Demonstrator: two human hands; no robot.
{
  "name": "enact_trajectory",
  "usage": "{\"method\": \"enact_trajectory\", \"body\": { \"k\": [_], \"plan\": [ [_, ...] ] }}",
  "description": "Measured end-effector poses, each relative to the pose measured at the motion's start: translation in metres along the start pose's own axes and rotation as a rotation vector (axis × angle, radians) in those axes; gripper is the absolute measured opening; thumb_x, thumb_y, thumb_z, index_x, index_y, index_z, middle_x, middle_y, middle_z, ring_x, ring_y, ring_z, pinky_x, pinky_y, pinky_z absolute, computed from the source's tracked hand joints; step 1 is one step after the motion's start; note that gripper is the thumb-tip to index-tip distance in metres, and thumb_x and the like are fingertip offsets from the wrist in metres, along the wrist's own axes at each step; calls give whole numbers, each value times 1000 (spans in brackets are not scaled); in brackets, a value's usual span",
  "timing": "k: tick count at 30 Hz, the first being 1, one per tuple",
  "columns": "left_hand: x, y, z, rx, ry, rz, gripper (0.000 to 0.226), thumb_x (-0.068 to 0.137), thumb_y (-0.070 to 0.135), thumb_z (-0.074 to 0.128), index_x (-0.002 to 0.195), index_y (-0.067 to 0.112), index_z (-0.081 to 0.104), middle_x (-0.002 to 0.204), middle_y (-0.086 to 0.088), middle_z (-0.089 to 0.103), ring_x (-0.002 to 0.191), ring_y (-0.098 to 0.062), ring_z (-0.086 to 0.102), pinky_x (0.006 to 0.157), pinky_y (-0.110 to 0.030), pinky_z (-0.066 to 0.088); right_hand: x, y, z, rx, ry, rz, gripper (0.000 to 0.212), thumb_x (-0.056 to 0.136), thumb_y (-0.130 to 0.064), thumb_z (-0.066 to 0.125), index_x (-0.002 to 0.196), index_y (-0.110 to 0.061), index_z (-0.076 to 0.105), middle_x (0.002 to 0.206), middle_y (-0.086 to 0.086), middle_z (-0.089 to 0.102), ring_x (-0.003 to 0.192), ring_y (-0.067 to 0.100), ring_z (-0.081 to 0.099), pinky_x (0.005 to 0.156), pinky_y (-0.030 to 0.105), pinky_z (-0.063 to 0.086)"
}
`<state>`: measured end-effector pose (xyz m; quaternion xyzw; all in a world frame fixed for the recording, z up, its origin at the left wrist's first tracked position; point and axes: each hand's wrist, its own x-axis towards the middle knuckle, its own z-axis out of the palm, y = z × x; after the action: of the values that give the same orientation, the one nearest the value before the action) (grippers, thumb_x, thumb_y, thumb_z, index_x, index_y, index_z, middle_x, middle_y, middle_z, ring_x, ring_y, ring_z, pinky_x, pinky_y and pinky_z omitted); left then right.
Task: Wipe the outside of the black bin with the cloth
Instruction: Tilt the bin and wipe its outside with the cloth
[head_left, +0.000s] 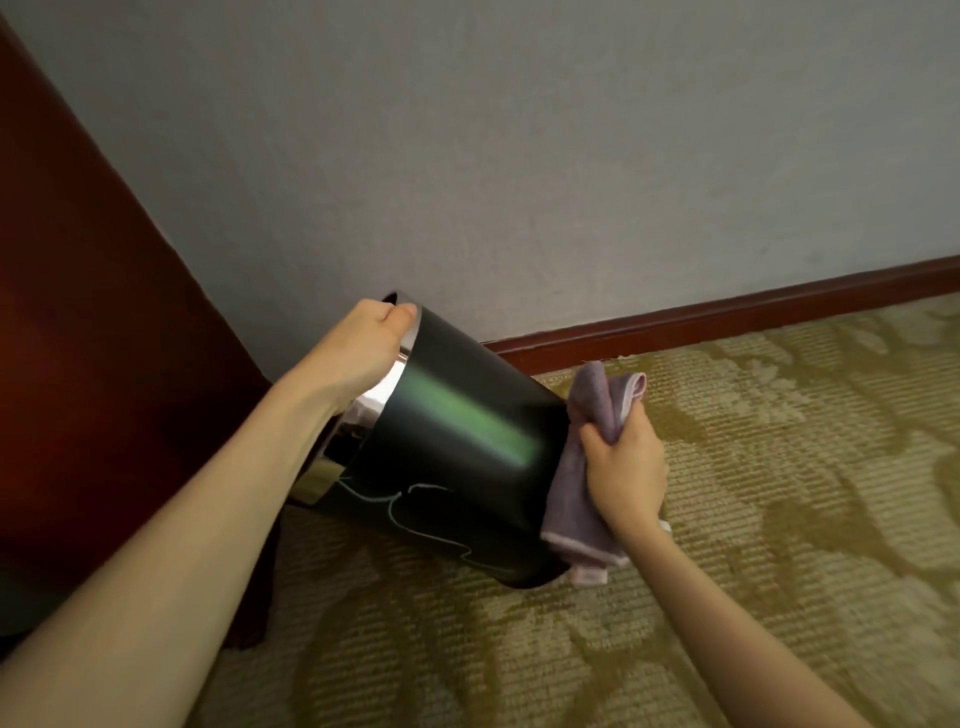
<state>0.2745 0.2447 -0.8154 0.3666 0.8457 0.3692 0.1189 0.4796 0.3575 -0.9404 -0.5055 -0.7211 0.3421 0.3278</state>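
Note:
The black bin (457, 447) is tipped on its side above the carpet, its silver-rimmed mouth pointing up and left and its base down to the right. My left hand (363, 348) grips the rim at the top, thumb on the outside wall. My right hand (623, 467) holds a bunched mauve cloth (576, 509) against the bin's base end. Part of the cloth sticks up above my fist and part hangs below it. A pale line drawing shows on the bin's lower side.
A dark red wooden panel (104, 364) stands at the left, close to the bin's mouth. A grey wall (519, 156) with a red-brown skirting board (727, 317) runs behind. Patterned olive carpet (727, 519) covers the floor.

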Motion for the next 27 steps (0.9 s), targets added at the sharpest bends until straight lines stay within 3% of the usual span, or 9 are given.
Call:
{"method": "enact_trajectory", "body": {
  "k": [3, 9, 17, 22, 27],
  "plan": [
    [-6, 3, 7, -11, -18, 44, 40, 97, 34, 35, 60, 20, 44, 62, 5, 44, 63, -12, 46, 60, -30, 32, 34, 5, -1, -48, -120, 84, 25, 81, -32, 57, 98, -13, 54, 95, 12, 64, 87, 35, 60, 76, 43, 49],
    [-13, 28, 28, -71, -104, 62, 37, 95, 34, 35, 60, 23, 41, 60, 4, 41, 60, -12, 43, 58, -30, 35, 76, 27, -9, -106, -293, 195, 22, 82, -32, 61, 94, -15, 56, 90, 10, 59, 79, 29, 54, 70, 34, 42],
    [-13, 79, 68, 13, -167, 79, 34, 92, 23, 37, 59, 14, 35, 56, -1, 37, 53, -17, 38, 52, -32, 29, 71, 78, -54, -130, -158, 212, 22, 79, -29, 64, 91, -12, 56, 87, 14, 60, 86, 37, 58, 67, 35, 39],
    [-26, 103, 113, 49, -204, 46, 32, 93, 31, 34, 66, 18, 45, 67, -1, 50, 59, -14, 51, 46, -25, 34, 63, 104, -91, -143, -106, 250, 18, 78, -28, 65, 86, -14, 57, 82, 12, 58, 76, 31, 54, 64, 34, 37],
    [-56, 119, 178, 247, -200, 138, 32, 93, 33, 29, 79, 14, 51, 85, -12, 60, 74, -28, 60, 61, -34, 48, 58, 114, -114, -115, -83, 262, 20, 78, -26, 65, 88, -10, 59, 81, 13, 59, 81, 34, 57, 65, 35, 37]
  ]
}}
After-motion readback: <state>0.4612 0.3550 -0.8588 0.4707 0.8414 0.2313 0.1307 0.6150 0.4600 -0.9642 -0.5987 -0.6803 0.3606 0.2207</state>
